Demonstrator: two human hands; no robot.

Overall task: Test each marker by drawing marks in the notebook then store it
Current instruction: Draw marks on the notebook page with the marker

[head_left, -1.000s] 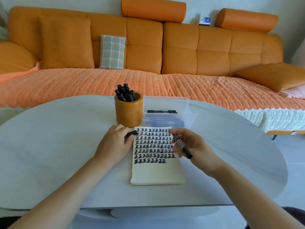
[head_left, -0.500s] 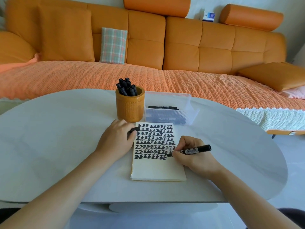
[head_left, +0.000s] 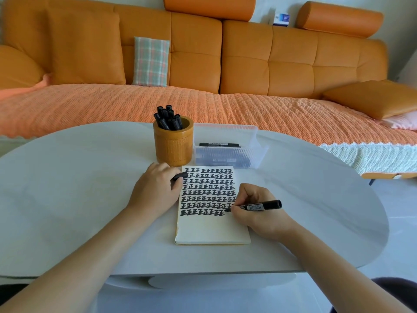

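Now, right fingers (head_left: 247,195) around slim cylindrical marker (head_left: 259,206), left fingers (head_left: 165,175) around stubby cap (head_left: 181,175)

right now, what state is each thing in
notebook, open, top covered in marks
marker, uncapped, tip on the notebook
right hand, gripping the marker
cap, pinched in left hand
cup, upright, holding capped markers
box, open, stored markers lying flat

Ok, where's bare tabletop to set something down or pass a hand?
Bare: the white oval table's wide left stretch, beyond the left hand and round orange cup; its right side, past the clear plastic box and right hand. Crowded: the middle, where cup, box and cream-paged notebook sit close together, both hands at the notebook's edges.
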